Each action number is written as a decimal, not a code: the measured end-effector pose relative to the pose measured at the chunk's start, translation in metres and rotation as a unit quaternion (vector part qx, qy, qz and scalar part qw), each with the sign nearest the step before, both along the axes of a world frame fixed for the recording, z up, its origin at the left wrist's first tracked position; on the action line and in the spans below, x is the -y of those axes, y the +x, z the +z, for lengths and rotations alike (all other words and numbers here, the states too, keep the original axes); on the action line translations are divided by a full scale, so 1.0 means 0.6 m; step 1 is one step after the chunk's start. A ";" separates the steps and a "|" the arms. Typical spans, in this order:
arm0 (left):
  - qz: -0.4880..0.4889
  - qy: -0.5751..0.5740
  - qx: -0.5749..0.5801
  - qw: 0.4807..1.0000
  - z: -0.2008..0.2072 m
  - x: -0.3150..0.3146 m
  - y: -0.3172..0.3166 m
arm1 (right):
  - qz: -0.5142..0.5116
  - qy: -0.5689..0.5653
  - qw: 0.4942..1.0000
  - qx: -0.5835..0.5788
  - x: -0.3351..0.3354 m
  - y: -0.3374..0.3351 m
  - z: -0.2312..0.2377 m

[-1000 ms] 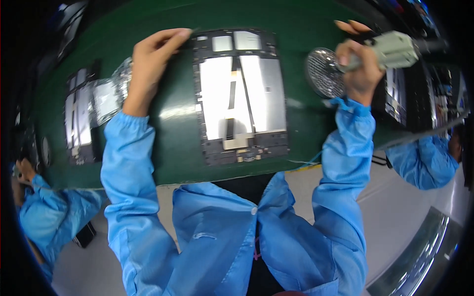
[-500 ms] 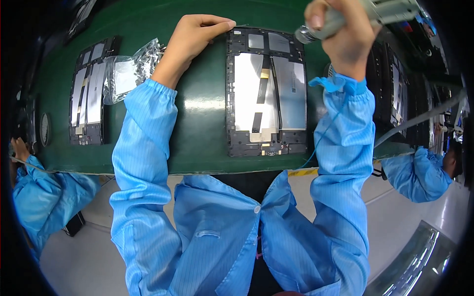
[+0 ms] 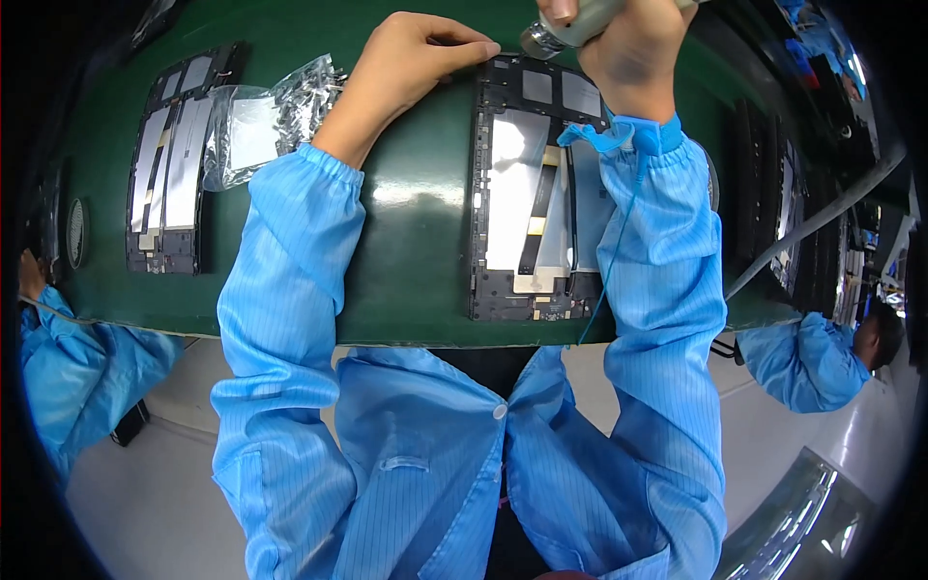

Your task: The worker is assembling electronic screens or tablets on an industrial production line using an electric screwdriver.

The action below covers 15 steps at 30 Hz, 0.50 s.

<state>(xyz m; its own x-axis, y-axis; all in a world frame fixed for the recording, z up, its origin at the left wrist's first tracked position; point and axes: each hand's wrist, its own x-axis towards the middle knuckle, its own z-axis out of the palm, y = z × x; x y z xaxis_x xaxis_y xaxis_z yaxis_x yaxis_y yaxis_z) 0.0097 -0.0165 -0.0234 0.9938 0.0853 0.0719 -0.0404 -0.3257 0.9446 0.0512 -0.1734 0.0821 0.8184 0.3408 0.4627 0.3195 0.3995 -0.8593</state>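
The right hand [image 3: 630, 56] is gripping a pale handheld tool [image 3: 588, 27], whose metal nose is showing near the upper edge of an opened tablet-like panel [image 3: 515, 184]. That panel is lying on the green tabletop [image 3: 411, 271] in front of the person. The left hand [image 3: 414, 60] is pinching its fingers together at the panel's upper left corner; whatever they are gripping, I cannot tell. Farther left, a clear bag [image 3: 249, 135] is lying beside a second panel [image 3: 166, 169].

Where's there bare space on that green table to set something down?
Bare green tabletop lies between the blue fabric left sleeve and the black-framed silver rectangular device. It's crowded at that device's far end, around the left hand, the right hand and its pale green metal-tipped tool.
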 end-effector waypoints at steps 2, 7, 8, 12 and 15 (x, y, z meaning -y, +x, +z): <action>-0.018 0.006 0.038 0.999 -0.005 -0.002 0.000 | 0.011 0.003 1.000 0.001 -0.004 0.011 -0.009; -0.021 -0.007 0.025 0.999 0.001 -0.003 -0.005 | -0.008 -0.012 1.000 -0.008 -0.015 0.009 -0.020; -0.014 -0.013 0.019 1.000 0.001 -0.003 -0.006 | -0.006 -0.013 1.000 -0.009 -0.016 0.012 -0.022; -0.035 -0.005 0.056 0.998 -0.001 -0.002 -0.004 | 0.018 -0.002 1.000 0.004 -0.013 0.020 -0.026; -0.005 -0.039 0.079 0.996 0.002 0.005 -0.013 | 0.023 0.007 1.000 -0.002 -0.012 0.018 -0.021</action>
<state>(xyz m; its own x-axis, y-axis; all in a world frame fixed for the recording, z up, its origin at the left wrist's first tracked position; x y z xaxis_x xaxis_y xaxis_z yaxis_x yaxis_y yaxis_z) 0.0020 -0.0193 -0.0220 0.9713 0.0872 0.2212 -0.1934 -0.2514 0.9484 0.0622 -0.1663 0.0692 0.8041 0.3723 0.4635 0.2960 0.4253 -0.8553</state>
